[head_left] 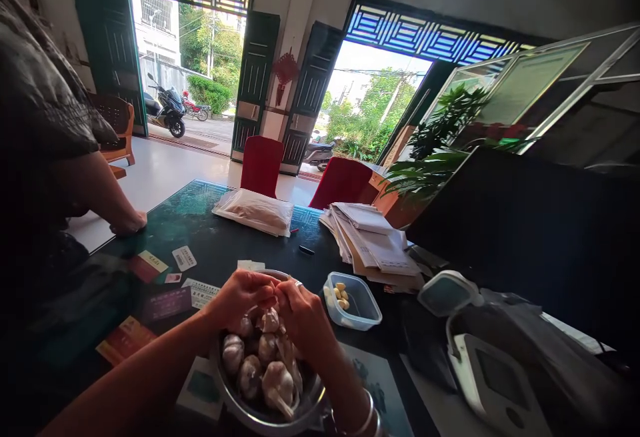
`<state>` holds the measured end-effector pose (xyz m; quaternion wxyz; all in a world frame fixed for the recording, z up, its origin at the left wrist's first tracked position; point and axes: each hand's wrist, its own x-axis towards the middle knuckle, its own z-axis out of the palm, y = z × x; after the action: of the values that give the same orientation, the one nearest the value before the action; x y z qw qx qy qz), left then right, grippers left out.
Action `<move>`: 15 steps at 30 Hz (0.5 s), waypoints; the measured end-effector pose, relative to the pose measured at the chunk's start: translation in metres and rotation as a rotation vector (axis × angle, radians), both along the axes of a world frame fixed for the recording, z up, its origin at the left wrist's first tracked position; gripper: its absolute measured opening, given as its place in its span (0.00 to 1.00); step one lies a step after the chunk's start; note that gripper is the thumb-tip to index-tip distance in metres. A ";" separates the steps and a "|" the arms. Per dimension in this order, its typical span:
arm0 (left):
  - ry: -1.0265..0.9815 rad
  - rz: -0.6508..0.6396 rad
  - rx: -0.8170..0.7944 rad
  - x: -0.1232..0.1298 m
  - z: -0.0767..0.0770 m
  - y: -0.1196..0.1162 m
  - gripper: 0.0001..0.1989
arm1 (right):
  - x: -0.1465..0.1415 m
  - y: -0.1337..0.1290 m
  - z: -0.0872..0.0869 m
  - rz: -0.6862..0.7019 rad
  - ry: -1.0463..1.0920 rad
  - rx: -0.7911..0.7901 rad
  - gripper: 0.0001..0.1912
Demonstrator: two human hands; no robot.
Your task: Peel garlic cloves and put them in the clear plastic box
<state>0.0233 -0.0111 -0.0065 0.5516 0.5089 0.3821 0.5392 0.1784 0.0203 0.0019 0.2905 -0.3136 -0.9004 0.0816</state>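
Note:
My left hand (246, 295) and my right hand (304, 310) meet above a metal bowl (235, 412), their fingertips pinched together on a small garlic clove that the fingers mostly hide. Several whole garlic bulbs (277, 383) with papery skins fill the bowl beneath them. Just right of my right hand, a clear plastic container (357, 317) holds several peeled cloves (342, 295). A ring is on my right hand and bangles circle that wrist.
Cards (167, 302) lie left of the bowl. Papers and envelopes (375, 240) are stacked behind the container; a plastic-wrapped packet (255, 210) lies farther back. A dark monitor (530, 237) and a white device (493, 377) stand right. Another person's hand (129, 221) rests on the table's left edge.

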 end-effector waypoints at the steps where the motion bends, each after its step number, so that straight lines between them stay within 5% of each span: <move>1: 0.017 -0.005 0.017 0.000 -0.001 0.000 0.15 | 0.000 -0.001 0.000 0.003 -0.010 0.003 0.12; 15: 0.125 0.004 0.105 -0.002 0.001 -0.002 0.13 | -0.002 -0.002 -0.001 0.050 0.017 0.150 0.13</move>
<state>0.0210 -0.0129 -0.0050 0.4982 0.5692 0.3877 0.5268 0.1762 0.0187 0.0010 0.3186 -0.2676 -0.9090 0.0239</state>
